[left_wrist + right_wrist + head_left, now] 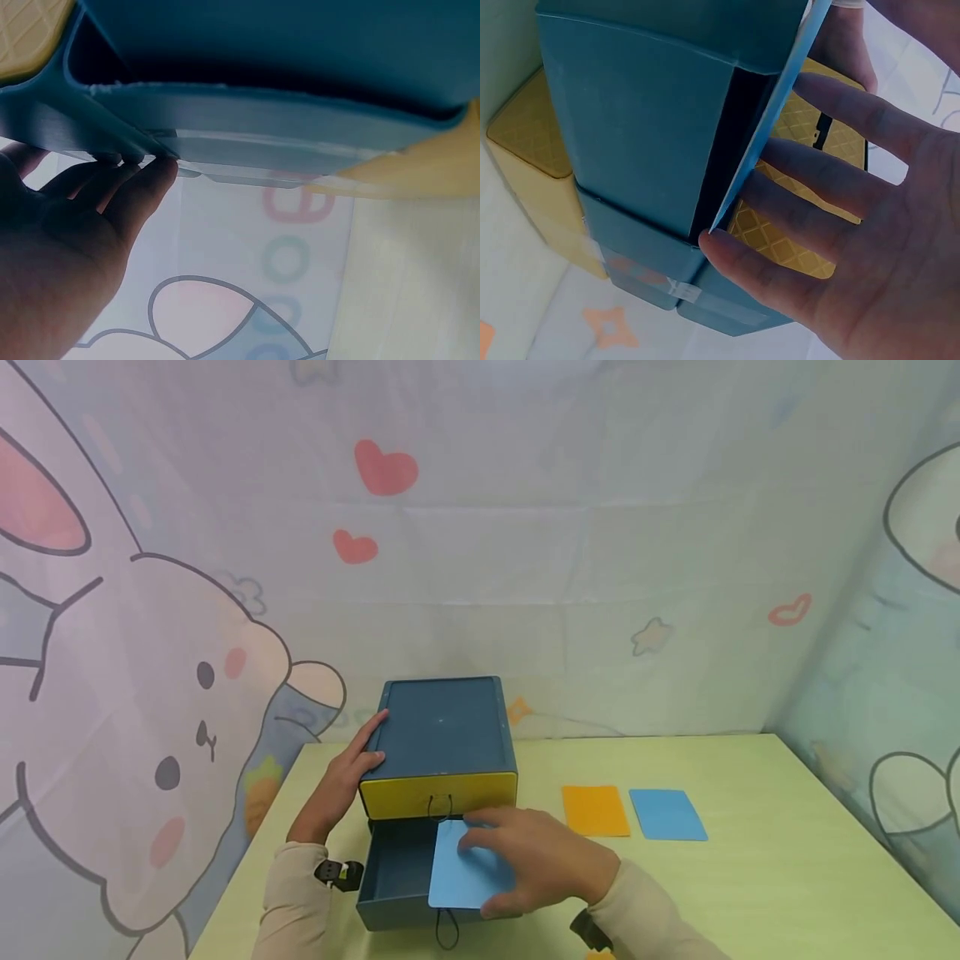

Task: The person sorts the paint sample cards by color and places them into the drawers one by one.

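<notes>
A dark blue two-drawer box (446, 727) with a yellow upper drawer front (405, 797) stands on the table. Its lower drawer (401, 860) is pulled out toward me. My left hand (337, 785) rests along the box's left side, thumb and fingertips at the top edge; in the left wrist view its extended fingers touch the side wall. Above the right part of the open drawer, my right hand (551, 856) holds a light blue square card (459, 881) by its edges, fingers spread. The right wrist view shows that card (761, 139) edge-on at the fingertips.
Right of the box, an orange card (596, 810) and another blue card (667, 815) lie flat on the pale green table (772, 877). A bit of orange (600, 955) shows at the bottom edge. Cord loops (447, 930) hang from the drawer fronts. A printed cloth backdrop stands behind.
</notes>
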`<state>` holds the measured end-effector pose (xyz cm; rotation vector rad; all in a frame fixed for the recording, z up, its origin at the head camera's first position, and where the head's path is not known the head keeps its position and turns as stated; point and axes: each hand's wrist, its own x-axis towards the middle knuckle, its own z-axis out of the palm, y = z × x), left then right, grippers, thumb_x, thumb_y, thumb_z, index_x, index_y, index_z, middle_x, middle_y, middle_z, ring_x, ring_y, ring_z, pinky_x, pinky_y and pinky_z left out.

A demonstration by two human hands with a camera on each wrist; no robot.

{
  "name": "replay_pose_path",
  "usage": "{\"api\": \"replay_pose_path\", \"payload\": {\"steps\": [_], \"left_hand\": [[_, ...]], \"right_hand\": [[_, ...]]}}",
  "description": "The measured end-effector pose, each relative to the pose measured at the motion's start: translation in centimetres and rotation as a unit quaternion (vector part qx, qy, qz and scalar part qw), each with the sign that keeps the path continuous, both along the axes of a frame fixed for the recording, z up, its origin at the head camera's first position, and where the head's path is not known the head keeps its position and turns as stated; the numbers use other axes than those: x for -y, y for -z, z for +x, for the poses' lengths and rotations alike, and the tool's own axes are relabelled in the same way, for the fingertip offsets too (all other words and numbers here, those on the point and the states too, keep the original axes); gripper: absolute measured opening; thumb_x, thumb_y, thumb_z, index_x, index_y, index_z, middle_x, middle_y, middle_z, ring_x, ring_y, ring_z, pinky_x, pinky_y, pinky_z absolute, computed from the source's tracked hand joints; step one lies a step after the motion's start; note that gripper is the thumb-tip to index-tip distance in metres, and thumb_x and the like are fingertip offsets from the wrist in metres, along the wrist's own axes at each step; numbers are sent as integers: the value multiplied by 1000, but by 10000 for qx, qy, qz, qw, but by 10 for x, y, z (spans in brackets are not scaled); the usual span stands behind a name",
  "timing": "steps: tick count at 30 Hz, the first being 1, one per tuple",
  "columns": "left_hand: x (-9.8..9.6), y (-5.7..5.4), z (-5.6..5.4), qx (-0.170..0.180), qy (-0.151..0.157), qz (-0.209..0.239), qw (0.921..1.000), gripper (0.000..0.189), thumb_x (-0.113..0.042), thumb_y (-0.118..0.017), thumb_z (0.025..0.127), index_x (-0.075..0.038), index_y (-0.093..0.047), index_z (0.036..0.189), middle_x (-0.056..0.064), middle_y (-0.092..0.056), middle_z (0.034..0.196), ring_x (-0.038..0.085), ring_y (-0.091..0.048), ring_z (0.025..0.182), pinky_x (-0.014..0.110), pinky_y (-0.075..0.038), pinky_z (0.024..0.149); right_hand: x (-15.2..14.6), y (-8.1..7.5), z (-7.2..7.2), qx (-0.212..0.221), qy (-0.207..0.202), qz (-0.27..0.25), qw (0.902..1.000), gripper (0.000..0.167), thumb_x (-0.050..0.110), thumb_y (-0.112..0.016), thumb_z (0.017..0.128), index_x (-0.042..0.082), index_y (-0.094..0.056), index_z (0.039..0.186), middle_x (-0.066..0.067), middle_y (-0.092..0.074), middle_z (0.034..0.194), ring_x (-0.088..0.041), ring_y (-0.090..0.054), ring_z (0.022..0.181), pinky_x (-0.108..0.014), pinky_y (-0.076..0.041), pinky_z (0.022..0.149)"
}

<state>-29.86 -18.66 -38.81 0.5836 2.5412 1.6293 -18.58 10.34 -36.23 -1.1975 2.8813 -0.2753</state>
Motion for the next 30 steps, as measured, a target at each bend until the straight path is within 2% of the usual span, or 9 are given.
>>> {"api": "replay_pose_path", "payload": {"steps": [6, 23, 30], "left_hand": [[0, 0, 1, 27, 19, -11, 10000, 59, -32, -34, 105, -44, -16, 160, 10, -2, 172, 49, -13, 155, 71, -17, 120], [-1, -2, 3, 106, -51, 51, 9999, 58, -33, -32, 105, -44, -16, 160, 9, -2, 172, 50, -14, 154, 72, -16, 120], [-2, -1, 4, 101, -19, 71, 9999, 59, -33, -32, 105, -44, -15, 160, 9, -1, 172, 51, -14, 154, 73, -16, 120]], "right_hand": [[2, 1, -2, -12, 48, 135, 9999, 58, 51, -80, 77, 26, -66, 127, -3, -57, 147, -20, -62, 120, -36, -56, 97], [5, -8, 1, -64, -123, 161, 9998, 58, 48, -80, 78, 25, -66, 129, -2, -55, 150, -20, -61, 126, -34, -55, 98], [1, -3, 0, -144, -207, 31, 9997, 53, 43, -77, 83, 21, -67, 130, -3, -60, 145, -21, -57, 134, -39, -53, 105]]}}
